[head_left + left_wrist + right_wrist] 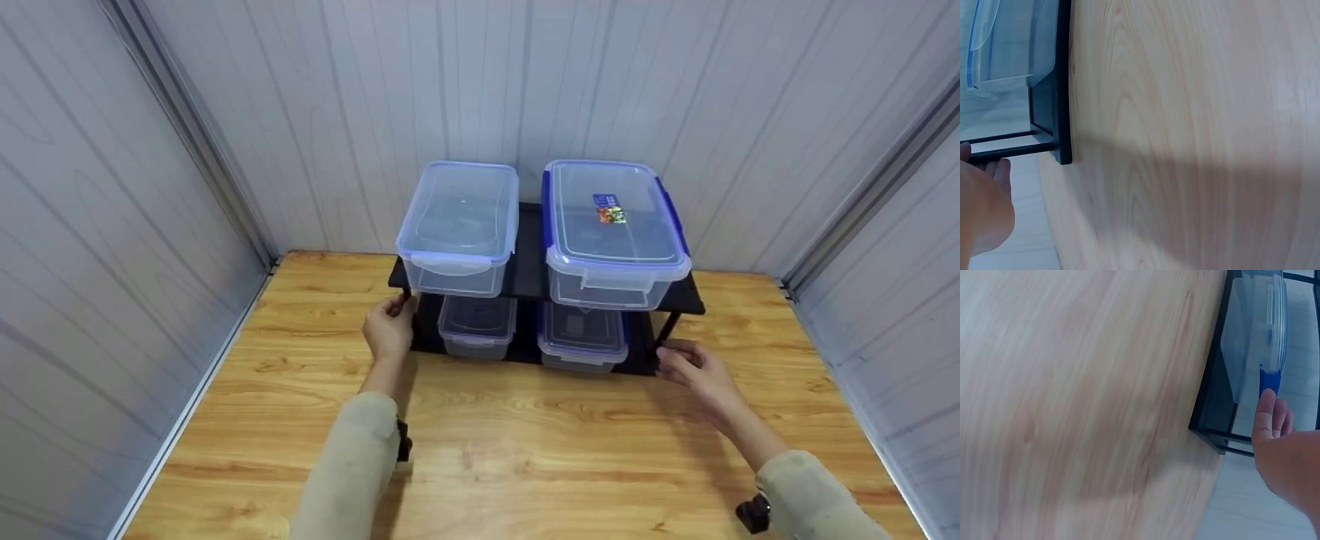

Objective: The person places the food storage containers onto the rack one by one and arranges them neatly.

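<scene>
A black two-tier shelf rack (529,251) stands on the wooden table against the back wall. On its upper tier sit a clear lidded food container (459,217) at left and a larger food container with blue clips (615,225) at right. Two smaller lidded containers, one at left (478,326) and one at right (583,337), sit on the lower tier. My left hand (388,328) grips the rack's left front post (1013,152), thumb and fingers around it. At the right front post (667,328), my right hand (697,371) holds on low down, its fingertips partly hidden.
The wooden table (480,457) stretches in front of the rack. Pale panel walls rise at the back (480,82), at the left (90,285) and at the right (892,262). Small black devices sit at both sleeve cuffs.
</scene>
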### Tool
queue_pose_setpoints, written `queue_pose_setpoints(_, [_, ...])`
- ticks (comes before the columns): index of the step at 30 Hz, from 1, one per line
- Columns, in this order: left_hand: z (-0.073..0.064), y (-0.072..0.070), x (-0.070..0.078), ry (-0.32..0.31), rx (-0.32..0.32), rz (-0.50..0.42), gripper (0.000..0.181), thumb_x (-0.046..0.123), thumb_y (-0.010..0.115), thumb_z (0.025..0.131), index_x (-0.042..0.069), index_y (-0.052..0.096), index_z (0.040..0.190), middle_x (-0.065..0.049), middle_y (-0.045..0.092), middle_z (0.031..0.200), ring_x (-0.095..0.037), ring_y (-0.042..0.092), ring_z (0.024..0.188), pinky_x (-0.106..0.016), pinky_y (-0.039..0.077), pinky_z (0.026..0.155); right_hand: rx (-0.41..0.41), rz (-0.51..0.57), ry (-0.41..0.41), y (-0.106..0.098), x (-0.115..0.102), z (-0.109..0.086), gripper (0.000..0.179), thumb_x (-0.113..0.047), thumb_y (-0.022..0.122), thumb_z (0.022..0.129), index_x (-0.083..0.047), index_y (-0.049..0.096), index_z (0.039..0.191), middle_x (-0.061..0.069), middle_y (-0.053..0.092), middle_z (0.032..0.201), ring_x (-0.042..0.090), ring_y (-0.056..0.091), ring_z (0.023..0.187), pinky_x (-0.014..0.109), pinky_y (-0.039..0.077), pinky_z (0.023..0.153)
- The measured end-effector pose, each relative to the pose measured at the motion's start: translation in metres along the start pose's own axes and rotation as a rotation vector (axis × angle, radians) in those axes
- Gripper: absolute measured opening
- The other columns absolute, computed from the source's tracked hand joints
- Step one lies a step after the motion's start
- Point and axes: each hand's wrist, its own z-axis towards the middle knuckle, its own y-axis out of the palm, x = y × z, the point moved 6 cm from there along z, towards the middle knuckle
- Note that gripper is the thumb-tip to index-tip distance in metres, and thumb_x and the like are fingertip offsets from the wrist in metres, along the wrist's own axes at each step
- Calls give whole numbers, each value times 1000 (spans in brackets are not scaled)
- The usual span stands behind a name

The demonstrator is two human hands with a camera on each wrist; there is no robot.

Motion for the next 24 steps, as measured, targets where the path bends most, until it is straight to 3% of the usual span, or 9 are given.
queue_pose_setpoints(5, [1, -6, 5, 30, -78, 80, 24, 29, 74, 84, 10, 75, 98, -9, 74, 94, -23, 67, 91, -36, 49, 85, -2, -82, -43, -4, -8, -2, 60, -33, 58, 97, 8, 39, 137, 8, 58, 111, 15, 65, 96, 30, 54, 88])
queue_pose_setpoints(10, [1, -13, 8, 70, -201, 191, 29, 33, 70, 87, 13, 73, 107, -7, 73, 102, -23, 66, 99, -39, 48, 91, 2, -133, -49, -10, -12, -5, 63, -35, 58, 97, 7, 36, 139, 14, 53, 116, 15, 64, 99, 33, 54, 90])
queue_pose_setpoints(14, [1, -23, 14, 172, -288, 301, 34, 34, 68, 88, 12, 70, 114, -10, 71, 111, -26, 65, 106, -43, 48, 94, 21, -262, -65, -19, -16, -8, 65, -41, 58, 95, 4, 39, 138, 18, 51, 123, 12, 60, 100, 27, 55, 86])
queue_pose_setpoints(18, [-2, -35, 25, 285, -355, 416, 36, 33, 68, 89, 9, 69, 117, -14, 69, 114, -30, 64, 108, -47, 49, 92, 67, -481, -110, -30, -20, -13, 64, -49, 57, 93, -2, 46, 136, 16, 55, 124, 22, 55, 107, 19, 51, 81])
queue_pose_setpoints(20, [-4, -40, 30, 332, -394, 479, 38, 33, 67, 89, 9, 68, 119, -13, 68, 117, -31, 63, 109, -48, 49, 92, 88, -577, -135, -35, -22, -17, 65, -51, 57, 92, -4, 47, 135, 16, 57, 124, 27, 54, 110, 23, 50, 81])
queue_pose_setpoints(24, [-11, -50, 40, 402, -466, 578, 43, 35, 65, 91, 8, 64, 124, -13, 65, 124, -35, 61, 111, -52, 49, 91, 101, -663, -195, -41, -23, -24, 66, -48, 59, 92, 0, 47, 136, 22, 55, 126, 36, 54, 111, 46, 49, 89])
